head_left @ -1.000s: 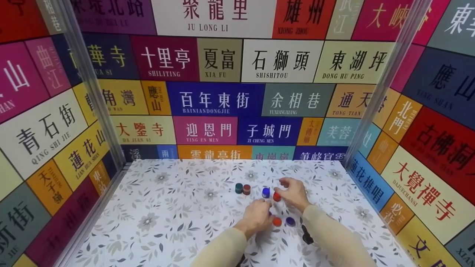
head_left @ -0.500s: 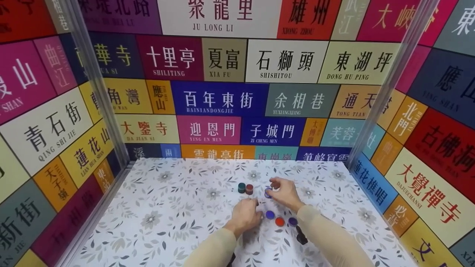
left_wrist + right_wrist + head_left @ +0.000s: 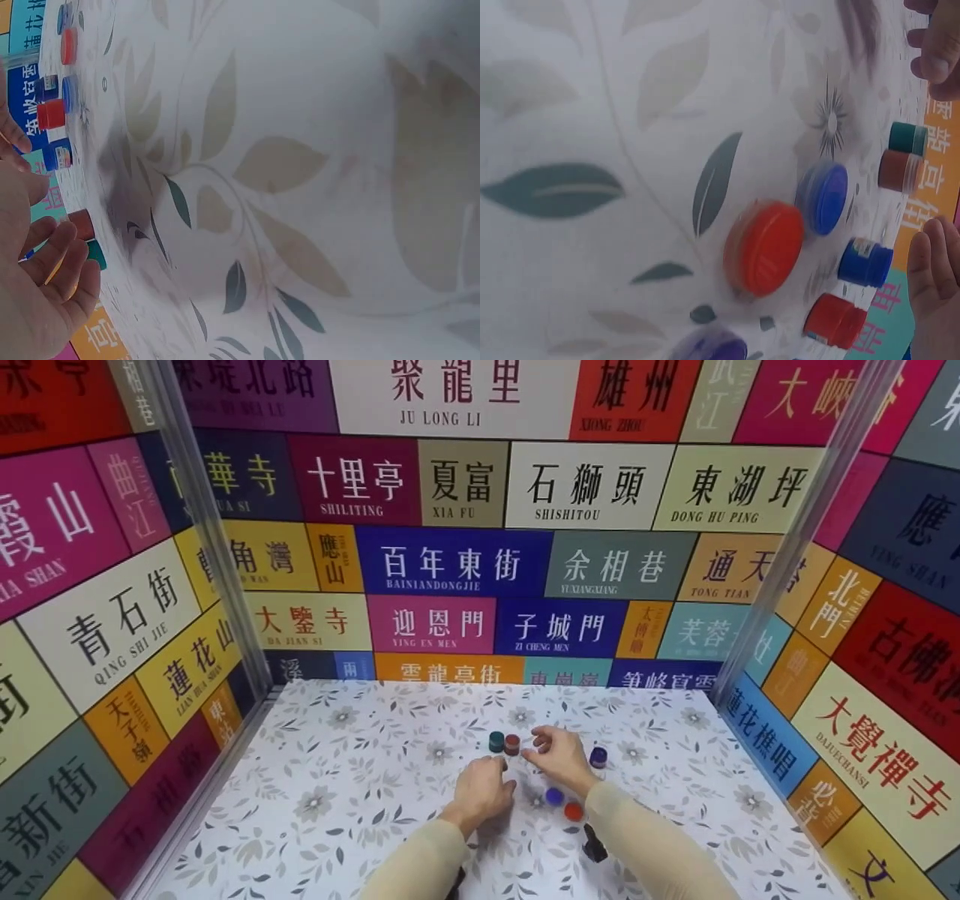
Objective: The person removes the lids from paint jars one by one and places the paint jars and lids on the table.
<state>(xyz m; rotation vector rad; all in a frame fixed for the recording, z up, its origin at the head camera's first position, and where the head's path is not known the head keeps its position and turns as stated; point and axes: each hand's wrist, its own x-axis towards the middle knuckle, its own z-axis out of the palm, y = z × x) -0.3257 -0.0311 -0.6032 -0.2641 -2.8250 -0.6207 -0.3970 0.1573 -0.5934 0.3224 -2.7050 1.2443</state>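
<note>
In the head view, a small green jar [image 3: 496, 742] and a brown-red jar [image 3: 511, 745] stand side by side. My right hand [image 3: 561, 757] reaches over from the right, thumb and forefinger apart, fingertips right beside the brown-red jar. My left hand [image 3: 480, 789] is just in front of the green jar, fingers loosely bent around nothing. The right wrist view shows a blue jar [image 3: 866, 261] and a red jar [image 3: 835, 321], which my right hand hides in the head view. Nearer me lie a blue disc [image 3: 554, 796] and a red disc [image 3: 574, 811], flat and round with clear rims.
A dark blue-purple jar [image 3: 598, 757] stands right of my right hand. A purple disc [image 3: 712, 345] shows at the bottom of the right wrist view. The table [image 3: 337, 840] has a leaf-patterned cover, and sign-covered walls [image 3: 450, 559] rise behind it and on both sides.
My right hand has moved left from the red jar, past the blue jar, to the brown-red one. My left hand has also shifted left, uncovering the blue disc. The dark blue-purple jar has come into sight.
</note>
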